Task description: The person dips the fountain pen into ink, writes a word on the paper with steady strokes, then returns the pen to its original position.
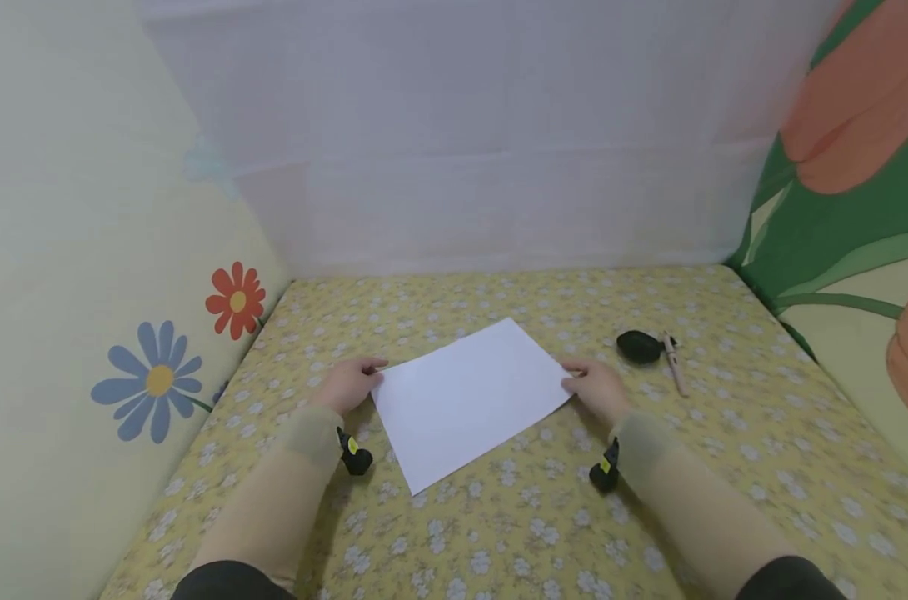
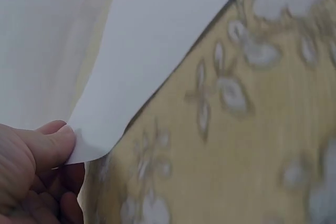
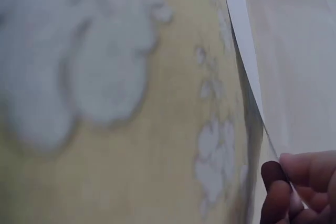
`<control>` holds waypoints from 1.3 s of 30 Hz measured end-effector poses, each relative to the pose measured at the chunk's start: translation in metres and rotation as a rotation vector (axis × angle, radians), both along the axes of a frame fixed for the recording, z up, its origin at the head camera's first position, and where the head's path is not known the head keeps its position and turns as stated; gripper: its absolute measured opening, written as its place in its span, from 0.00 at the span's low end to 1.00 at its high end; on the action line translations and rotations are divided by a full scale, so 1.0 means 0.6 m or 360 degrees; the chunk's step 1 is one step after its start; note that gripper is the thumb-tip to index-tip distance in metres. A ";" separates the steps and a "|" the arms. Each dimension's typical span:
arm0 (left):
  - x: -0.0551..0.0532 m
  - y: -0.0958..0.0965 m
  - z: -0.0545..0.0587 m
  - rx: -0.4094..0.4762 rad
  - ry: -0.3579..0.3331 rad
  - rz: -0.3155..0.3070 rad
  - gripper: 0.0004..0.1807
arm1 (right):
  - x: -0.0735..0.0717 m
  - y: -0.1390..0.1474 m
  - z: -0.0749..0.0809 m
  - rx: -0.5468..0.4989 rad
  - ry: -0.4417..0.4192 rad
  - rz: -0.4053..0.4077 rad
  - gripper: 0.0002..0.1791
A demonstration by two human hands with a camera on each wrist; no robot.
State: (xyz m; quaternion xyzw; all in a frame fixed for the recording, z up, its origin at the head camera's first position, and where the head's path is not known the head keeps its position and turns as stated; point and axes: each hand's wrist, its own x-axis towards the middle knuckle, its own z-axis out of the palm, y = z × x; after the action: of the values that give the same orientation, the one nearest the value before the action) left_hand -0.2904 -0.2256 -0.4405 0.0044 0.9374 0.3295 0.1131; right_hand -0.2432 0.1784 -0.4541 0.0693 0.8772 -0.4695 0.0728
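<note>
A white sheet of paper (image 1: pixel 469 400) lies aslant over the middle of the table, one corner toward me and another toward the back. At its left corner my left hand (image 1: pixel 349 383) pinches the paper between thumb and fingers. The left wrist view shows the thumb (image 2: pixel 58 142) on top of the sheet, whose corner bends slightly there. My right hand (image 1: pixel 598 388) pinches the opposite right corner. In the right wrist view the paper (image 3: pixel 247 51) appears nearly edge-on, and the fingers (image 3: pixel 275 198) close about its corner.
Right of the paper lie a small black object (image 1: pixel 639 347) and a slim pale pen-like item (image 1: pixel 676 367) touching or close beside it. A yellow floral cloth (image 1: pixel 499 533) covers the table. A white sheet hangs behind, with flower-patterned walls (image 1: pixel 72 250) at both sides.
</note>
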 end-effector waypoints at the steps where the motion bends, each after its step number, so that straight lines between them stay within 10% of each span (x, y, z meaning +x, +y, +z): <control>1: -0.001 0.003 -0.002 0.0020 0.0011 0.0001 0.21 | 0.001 0.003 -0.001 -0.0010 -0.0024 -0.0012 0.23; 8: 0.008 0.024 -0.022 -0.0184 0.0291 -0.0251 0.24 | 0.016 0.021 -0.005 -0.0162 -0.0080 -0.0086 0.23; 14: 0.074 0.075 -0.009 -0.0563 0.0550 -0.0595 0.26 | 0.025 0.031 -0.008 -0.0234 -0.0138 -0.0126 0.23; 24: 0.175 0.118 0.015 -0.0727 0.0361 -0.1216 0.43 | 0.027 0.040 -0.012 -0.0282 -0.0134 -0.0182 0.23; 39: 0.171 0.115 0.005 -0.0807 0.0349 -0.1276 0.38 | 0.035 0.049 -0.010 -0.0206 -0.0143 -0.0145 0.22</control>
State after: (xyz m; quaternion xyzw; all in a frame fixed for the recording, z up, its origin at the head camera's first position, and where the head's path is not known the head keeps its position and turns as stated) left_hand -0.1875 -0.1569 -0.4374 0.3723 0.9189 0.0189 0.1292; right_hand -0.2222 0.2078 -0.4599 0.1253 0.8369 -0.5244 0.0948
